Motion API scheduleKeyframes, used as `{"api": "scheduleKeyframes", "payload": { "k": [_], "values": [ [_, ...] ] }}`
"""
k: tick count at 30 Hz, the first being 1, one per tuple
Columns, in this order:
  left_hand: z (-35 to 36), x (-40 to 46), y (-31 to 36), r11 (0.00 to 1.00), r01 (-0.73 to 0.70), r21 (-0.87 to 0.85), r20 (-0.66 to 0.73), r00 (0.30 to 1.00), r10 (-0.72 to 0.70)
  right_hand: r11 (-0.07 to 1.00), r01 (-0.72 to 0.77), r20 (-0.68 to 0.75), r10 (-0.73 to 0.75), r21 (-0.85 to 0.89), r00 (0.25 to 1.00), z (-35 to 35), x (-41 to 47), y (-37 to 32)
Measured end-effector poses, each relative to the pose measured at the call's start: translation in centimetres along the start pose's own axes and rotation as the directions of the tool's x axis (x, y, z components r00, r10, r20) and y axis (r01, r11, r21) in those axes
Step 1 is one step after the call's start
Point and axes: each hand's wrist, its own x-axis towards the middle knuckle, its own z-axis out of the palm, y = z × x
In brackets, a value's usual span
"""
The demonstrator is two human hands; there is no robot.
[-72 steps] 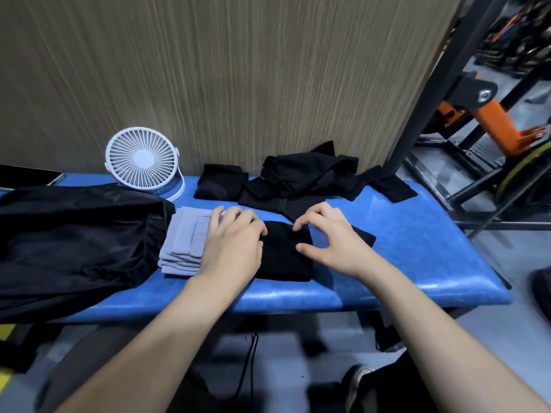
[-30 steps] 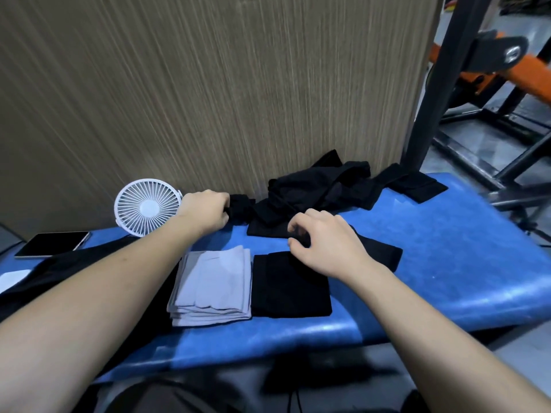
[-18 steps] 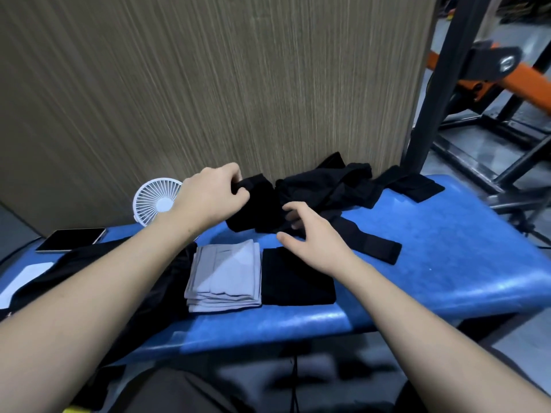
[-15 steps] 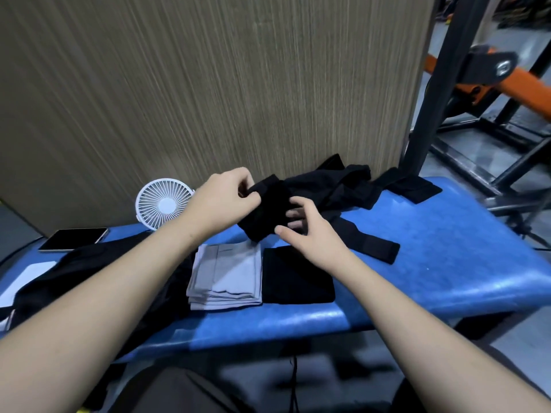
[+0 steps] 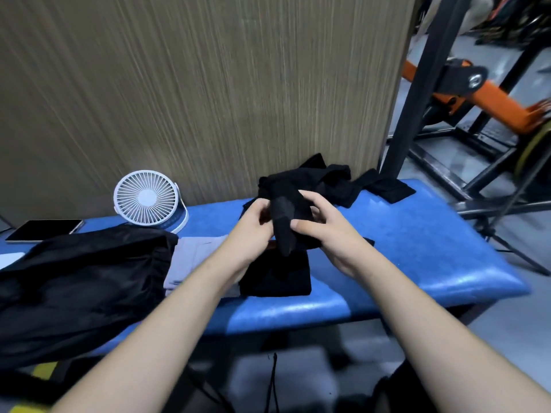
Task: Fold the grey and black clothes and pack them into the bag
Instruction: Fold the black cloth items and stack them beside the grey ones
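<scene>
Both hands, left hand (image 5: 253,225) and right hand (image 5: 325,231), gripped black garment (image 5: 286,222) above desk (image 5: 417,248), fingers clenched on cloth; folding step underway; next needed flattening, creasing.

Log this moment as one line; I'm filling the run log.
step: folding | left hand: grips black garment | right hand: grips same | folded: grey stack, black stack | bag: unpacked

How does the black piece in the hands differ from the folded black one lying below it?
The held black piece is lifted off the bench, gripped by the left hand and right hand; the folded black piece lies flat, untouched. The held one is bunched, the folded one squared. Both are black fabric.
</scene>
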Motion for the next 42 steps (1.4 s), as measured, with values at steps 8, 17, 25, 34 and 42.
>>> {"api": "scheduleKeyframes", "payload": {
  "k": [8, 17, 25, 34, 42],
  "values": [
    [4.0, -0.2, -1.9, 0.91, 0.174, -0.377, 0.104, 0.984, -0.145, 0.981, -0.02, -0.001, 0.02, -0.192, 1.0, -3.5, -2.0, -0.7],
    [4.8, 1.2, -3.0, 0.945, 0.051, -0.323, -0.099, 0.991, -0.087, 0.998, -0.039, -0.287, 0.024, -0.046, 0.958, -7.9, -3.3, -1.3],
    [3.5, 0.9, -2.9, 0.936, 0.026, -0.352, -0.009, 0.999, -0.031, 1.0, 0.005, -0.534, 0.001, 0.01, 0.845, -12.6, -5.0, -1.7],
    [4.1, 0.3, -2.9, 0.984, -0.141, -0.106, 0.01, 0.99, 0.142, 0.998, -0.008, -0.557, 0.043, 0.065, 0.829, -13.7, -5.9, -1.9],
    [3.3, 0.9, -3.6, 0.966, -0.14, 0.217, -0.224, 0.956, 0.189, 0.948, -0.178, -0.427, 0.281, 0.265, 0.859, -14.1, -6.7, -2.3]
  ]
}}
